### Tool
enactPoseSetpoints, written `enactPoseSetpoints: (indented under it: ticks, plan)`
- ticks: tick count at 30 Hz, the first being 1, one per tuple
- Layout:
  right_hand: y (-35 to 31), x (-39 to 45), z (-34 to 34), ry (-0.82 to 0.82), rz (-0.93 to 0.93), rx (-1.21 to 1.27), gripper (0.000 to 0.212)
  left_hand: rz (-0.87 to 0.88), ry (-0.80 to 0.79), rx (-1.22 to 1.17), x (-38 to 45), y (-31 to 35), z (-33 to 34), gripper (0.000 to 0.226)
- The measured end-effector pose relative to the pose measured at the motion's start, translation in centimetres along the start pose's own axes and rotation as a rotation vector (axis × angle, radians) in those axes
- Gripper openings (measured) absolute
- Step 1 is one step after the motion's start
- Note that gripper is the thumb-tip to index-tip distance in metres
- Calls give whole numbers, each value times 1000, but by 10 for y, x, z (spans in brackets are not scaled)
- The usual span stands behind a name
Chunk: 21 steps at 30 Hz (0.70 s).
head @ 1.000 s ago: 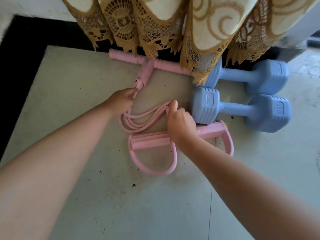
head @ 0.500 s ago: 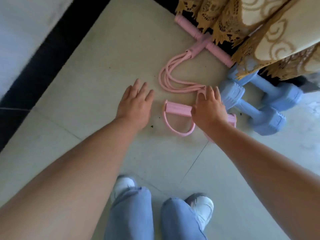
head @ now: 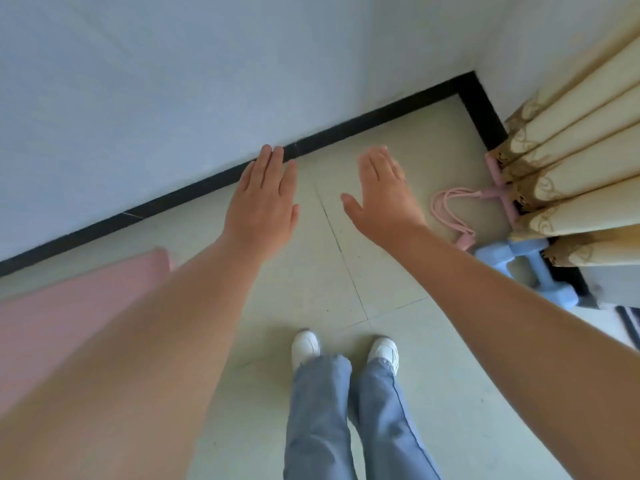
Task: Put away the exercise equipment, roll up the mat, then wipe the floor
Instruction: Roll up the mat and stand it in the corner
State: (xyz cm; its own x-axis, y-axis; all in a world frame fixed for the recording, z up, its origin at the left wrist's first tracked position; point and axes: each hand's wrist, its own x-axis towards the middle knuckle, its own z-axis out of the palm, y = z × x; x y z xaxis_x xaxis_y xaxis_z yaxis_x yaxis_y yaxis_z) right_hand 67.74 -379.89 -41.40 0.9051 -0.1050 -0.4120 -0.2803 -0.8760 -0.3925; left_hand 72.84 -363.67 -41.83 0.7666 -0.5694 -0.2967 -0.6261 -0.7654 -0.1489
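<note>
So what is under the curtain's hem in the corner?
Under the curtain hem: the pink resistance band's bar, partly covered, and blue dumbbells, their far ends hidden. Anything deeper cannot be seen.

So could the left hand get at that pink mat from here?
Probably yes: the left hand is open and holds nothing, and the pink mat lies flat on the floor just below that arm, nothing on it.

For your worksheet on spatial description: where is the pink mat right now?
In the head view the pink mat lies flat on the floor at the left edge, beside the black skirting, partly behind the left forearm.
</note>
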Motion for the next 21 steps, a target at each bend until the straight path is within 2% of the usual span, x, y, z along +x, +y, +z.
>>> enactPoseSetpoints:
  ticks: [2,7,10,16,21]
  plan:
    - [-50,-21,-2,-11,-71,-26,63,-52,-37,37,-55,-36,-12,62]
    - [-162,-74,26,-23,-217,-178,65,-305,30,-42,-189,-113,-7,65]
    - [-238,-114,56,-27,-305,-261,67,-468,-42,-69,-281,-152,4,65]
    - [-401,-237,161,-30,-434,-348,71,-592,-99,-169,-506,-210,53,68]
    - [-504,-326,242,-101,-509,-354,72,-656,-107,-237,-654,-249,89,69]
